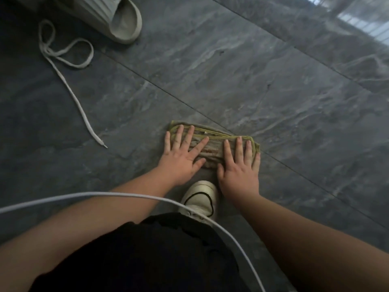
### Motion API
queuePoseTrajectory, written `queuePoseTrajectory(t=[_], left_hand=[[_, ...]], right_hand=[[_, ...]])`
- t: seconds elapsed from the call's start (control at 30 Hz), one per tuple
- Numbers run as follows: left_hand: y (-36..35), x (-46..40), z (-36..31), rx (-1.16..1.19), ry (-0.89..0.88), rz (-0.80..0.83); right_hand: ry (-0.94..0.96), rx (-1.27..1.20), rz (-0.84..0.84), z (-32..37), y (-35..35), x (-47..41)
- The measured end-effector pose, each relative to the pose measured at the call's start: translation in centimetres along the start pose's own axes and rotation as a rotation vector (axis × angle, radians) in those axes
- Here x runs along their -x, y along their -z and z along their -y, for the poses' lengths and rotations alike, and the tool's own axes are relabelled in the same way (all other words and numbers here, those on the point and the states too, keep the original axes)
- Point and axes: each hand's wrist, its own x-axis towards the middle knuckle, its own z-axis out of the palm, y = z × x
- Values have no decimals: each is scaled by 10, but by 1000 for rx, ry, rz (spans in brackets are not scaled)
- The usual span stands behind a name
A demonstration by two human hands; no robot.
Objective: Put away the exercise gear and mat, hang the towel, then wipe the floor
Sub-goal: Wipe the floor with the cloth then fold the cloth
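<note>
Here, a person crouched over a dark marbled tile floor presses a folded cloth flat against it with both palms. The left hand covers the cloth's left half, its fingers splayed apart and lying flat; the right hand covers the right half, fingers apart too, the little finger running down past the cloth's edge. Neither hand grips anything: both rest open on the fabric, bearing down.

The cloth, brownish with a yellow-green stitched border, lies just ahead of the person's pale shoe, beside a grout line that crosses the tiles on a slant. It looks soft, thin and light, folded into several layers, so it would likely bunch or unfold if dragged by one corner; flat pressure from both palms, as here, seems the surest hold for pushing it along a smooth, probably slick surface. Whether it is damp cannot be told.

A loose white shoelace trails across the floor to the left, well apart from the cloth, and a grey slide sandal sits at the upper left. A white cable arcs across the forearms close to the camera. No mat or exercise gear is in view, which suggests the wiping stage is under way.
</note>
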Motion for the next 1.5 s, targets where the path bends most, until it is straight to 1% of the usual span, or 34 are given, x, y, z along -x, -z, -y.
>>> queuePoseTrajectory(t=[0.13, 0.27, 0.47, 0.63, 0.8, 0.97, 1.1, 1.27, 1.4, 1.5], left_hand=[[-2, -10, -9, 33, 62, -49], [18, -50, 0, 41, 60, -146], [96, -156, 27, 30, 27, -193], [164, -240, 44, 43, 44, -242], [225, -309, 62, 44, 1, -222], [240, -333, 70, 23, -49, -218], [241, -332, 71, 20, -36, -191], [246, -331, 73, 55, -30, -164], [240, -321, 70, 85, -24, -152], [219, -287, 83, 100, -32, -126]], right_hand=[[6, 42, -1, -5, 7, -17], [41, 84, -31, -14, 30, -68], [50, 88, -108, -21, 85, -175], [30, 70, -90, -20, 144, -270], [30, 69, -88, -24, 188, -339], [12, 76, -55, -21, 199, -354], [19, 90, -22, -21, 205, -360], [-22, 103, -62, -17, 200, -364], [-87, 112, -73, -4, 188, -347], [-53, 123, 1, 11, 172, -313]])
